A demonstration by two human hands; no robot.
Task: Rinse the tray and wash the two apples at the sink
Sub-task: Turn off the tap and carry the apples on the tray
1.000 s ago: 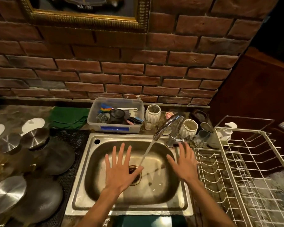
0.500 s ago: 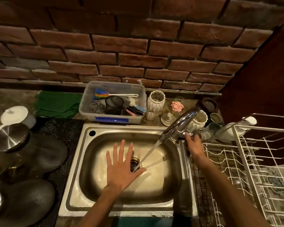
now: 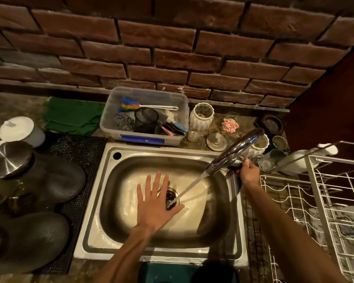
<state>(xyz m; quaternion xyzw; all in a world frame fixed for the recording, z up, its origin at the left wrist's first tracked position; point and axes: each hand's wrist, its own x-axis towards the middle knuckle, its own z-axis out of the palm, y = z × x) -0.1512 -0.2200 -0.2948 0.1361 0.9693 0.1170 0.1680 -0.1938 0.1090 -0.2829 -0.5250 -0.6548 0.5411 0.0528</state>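
The steel sink (image 3: 102,193) fills the middle of the view, with a dark drain (image 3: 169,196) at its centre. Water runs in a slanted stream from the chrome faucet (image 3: 235,150) down to the drain. My left hand (image 3: 154,203) hovers flat over the basin, fingers spread, thumb close to where the stream lands. My right hand (image 3: 247,170) is closed around the tap handle at the faucet's base, on the sink's right rim. No tray and no apples are in view.
A clear plastic bin (image 3: 110,127) with brushes and scourers stands behind the sink. White jars (image 3: 201,117) and small cups sit at the back right. A white wire dish rack (image 3: 325,199) is on the right. Pots and lids (image 3: 55,178) on a black mat lie left, beside a green cloth (image 3: 74,115).
My right hand left the basin and took hold of the tap handle. My left hand stayed spread over the drain. The view tilted down toward the sink.
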